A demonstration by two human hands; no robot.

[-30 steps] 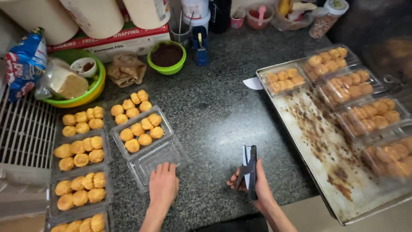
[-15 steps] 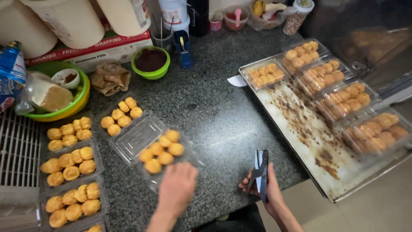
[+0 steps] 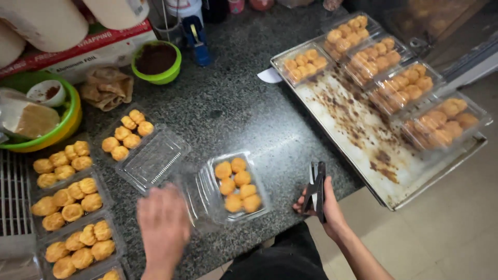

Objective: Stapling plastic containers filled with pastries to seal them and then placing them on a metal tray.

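My left hand (image 3: 163,225) rests on the open lid of a clear plastic clamshell box (image 3: 236,186) holding several golden pastry balls, near the counter's front edge. My right hand (image 3: 324,205) grips a black stapler (image 3: 315,191) upright, just right of that box. A second open clamshell (image 3: 140,148) with several balls lies behind and to the left, its lid flat on the dark granite counter (image 3: 233,103).
Several filled boxes (image 3: 70,199) line the left edge. A stained metal tray (image 3: 358,129) at right carries several closed boxes (image 3: 394,78). A green bowl of brown sauce (image 3: 155,61), a larger green bowl (image 3: 39,111), a foil carton and a blue object stand behind.
My left hand pulled one filled clamshell away from the left row toward the front centre of the counter. My right hand with the stapler stayed close to its right.
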